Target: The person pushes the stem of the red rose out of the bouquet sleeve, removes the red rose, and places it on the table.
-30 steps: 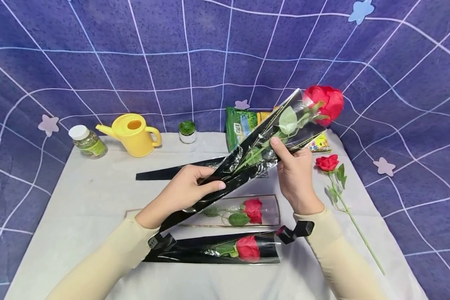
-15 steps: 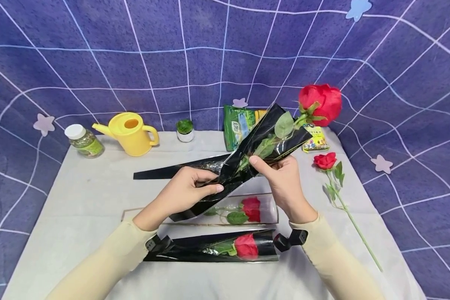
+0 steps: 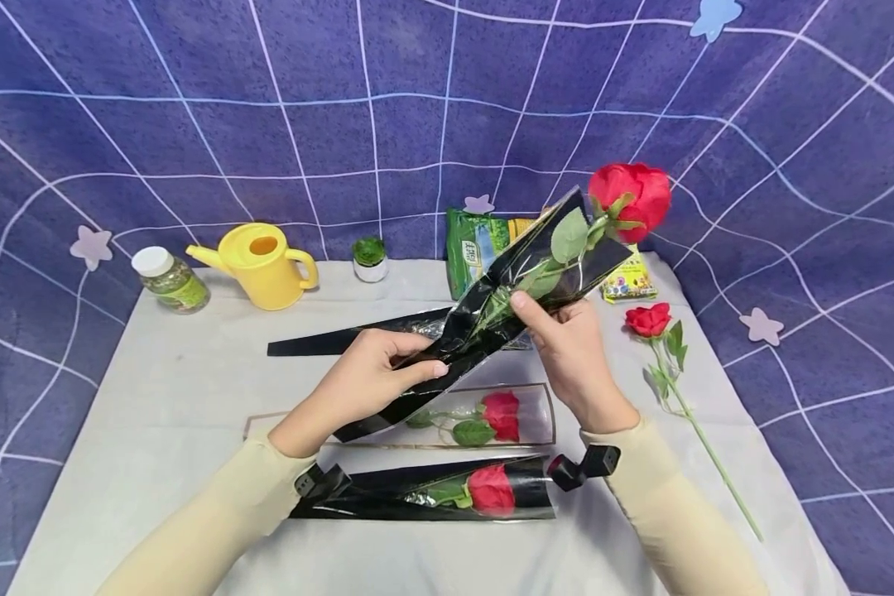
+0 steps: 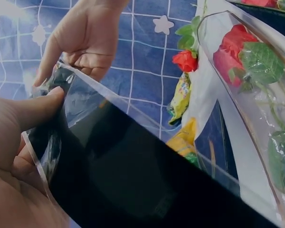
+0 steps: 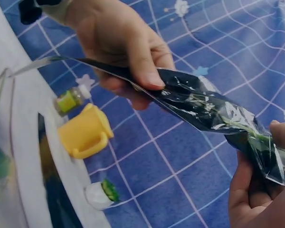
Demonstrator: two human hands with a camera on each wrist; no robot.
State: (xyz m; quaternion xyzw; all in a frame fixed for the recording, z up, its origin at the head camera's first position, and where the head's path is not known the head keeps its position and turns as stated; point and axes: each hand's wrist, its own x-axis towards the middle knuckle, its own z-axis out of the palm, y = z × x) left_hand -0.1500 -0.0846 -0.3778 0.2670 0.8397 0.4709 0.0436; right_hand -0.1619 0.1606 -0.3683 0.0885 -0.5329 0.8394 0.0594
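Observation:
A clear and black bouquet sleeve (image 3: 454, 331) is held up at a slant over the table, with a red artificial rose (image 3: 632, 199) in it. The bloom sticks out past the upper right mouth, while green leaves and stem show through the film. My left hand (image 3: 368, 377) pinches the sleeve's lower part, thumb on top. Farther up, my right hand (image 3: 577, 356) grips it near the leaves, thumb pressed on the film and fingers behind. In the right wrist view the film (image 5: 228, 118) looks crumpled and twisted between the hands. The stem's lower end is hidden by black film.
Below lie a sleeved rose (image 3: 492, 490) and a boxed-looking clear pack with a rose (image 3: 501, 416). Another black sleeve (image 3: 320, 341) lies behind. A bare rose (image 3: 650, 320) rests right. At the back stand a jar (image 3: 171, 281), yellow watering can (image 3: 264, 269), potted plant (image 3: 370, 259) and bags (image 3: 477, 252).
The right hand has shifted left and down along the sleeve. The sleeve's mouth has drawn back a little, so the bloom shows more. The left hand keeps its grip.

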